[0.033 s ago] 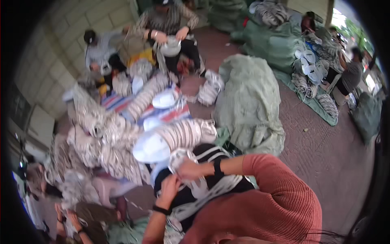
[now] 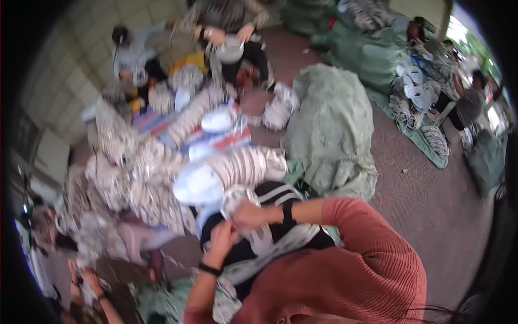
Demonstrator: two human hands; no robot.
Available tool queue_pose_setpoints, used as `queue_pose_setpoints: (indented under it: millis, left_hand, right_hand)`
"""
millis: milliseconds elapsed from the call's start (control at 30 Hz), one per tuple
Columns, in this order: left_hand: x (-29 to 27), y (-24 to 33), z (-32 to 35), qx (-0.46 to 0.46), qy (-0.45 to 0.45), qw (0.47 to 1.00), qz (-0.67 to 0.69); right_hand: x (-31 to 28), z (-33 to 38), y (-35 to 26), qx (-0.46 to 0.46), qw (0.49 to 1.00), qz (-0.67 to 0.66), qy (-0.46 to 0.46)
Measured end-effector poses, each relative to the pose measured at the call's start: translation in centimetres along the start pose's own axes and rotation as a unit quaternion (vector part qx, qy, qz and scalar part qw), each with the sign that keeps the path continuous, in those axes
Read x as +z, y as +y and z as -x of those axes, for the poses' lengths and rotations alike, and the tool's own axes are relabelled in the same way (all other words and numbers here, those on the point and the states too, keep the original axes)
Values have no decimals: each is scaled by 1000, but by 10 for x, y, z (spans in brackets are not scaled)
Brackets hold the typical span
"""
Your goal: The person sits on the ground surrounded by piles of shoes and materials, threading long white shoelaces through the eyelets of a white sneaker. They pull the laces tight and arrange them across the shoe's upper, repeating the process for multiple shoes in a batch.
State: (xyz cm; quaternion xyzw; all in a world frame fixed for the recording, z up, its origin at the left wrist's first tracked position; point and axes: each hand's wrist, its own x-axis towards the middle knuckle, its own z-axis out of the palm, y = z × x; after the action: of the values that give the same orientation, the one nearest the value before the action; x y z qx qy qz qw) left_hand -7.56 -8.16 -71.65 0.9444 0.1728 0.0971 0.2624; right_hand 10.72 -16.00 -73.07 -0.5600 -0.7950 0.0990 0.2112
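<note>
My right hand (image 2: 249,216) is closed at the edge of a whitish piece (image 2: 233,198) that looks like a shoe upper, over my lap. My left hand (image 2: 220,241) meets it from the left, its fingers drawn together close to my right fingers; what they pinch is too blurred to make out. Another pale piece (image 2: 263,242) lies on my black-clad leg below the right hand. Just beyond my hands rests a long stack of nested pale uppers (image 2: 245,170), with a smooth white oval face (image 2: 198,184) at its left end.
Heaps of pale uppers (image 2: 156,167) spread to the left on a striped sheet (image 2: 216,141). A big pale green sack (image 2: 330,129) stands ahead right. Another person (image 2: 229,38) sits opposite holding a white piece; others work at left and far right.
The view has shifted slightly. My hands stay together at the whitish piece, the left one a little higher in the picture; nothing is visibly let go.
</note>
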Motion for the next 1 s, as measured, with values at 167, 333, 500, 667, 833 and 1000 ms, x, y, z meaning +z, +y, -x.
queue_pose_setpoints:
  millis: [167,333,500,667,833,1000]
  left_hand:
    - [-19,17,-4,-22,-12,999,38]
    - [-34,16,4,-86,-33,976,198]
    - [-9,-6,5,-98,28,904,415]
    - [-16,23,5,-181,-68,737,648]
    - [-32,25,5,-218,-146,769,583]
    - [-38,29,7,-200,-121,942,239]
  right_hand:
    - [-83,19,20,109,830,-545,-39]
    - [-218,68,121,129,564,-792,194]
    - [-295,156,220,192,517,-696,460]
    - [-234,150,213,359,575,-548,491]
    - [-132,64,73,290,863,-401,97]
    - [-77,32,3,58,995,-74,45]
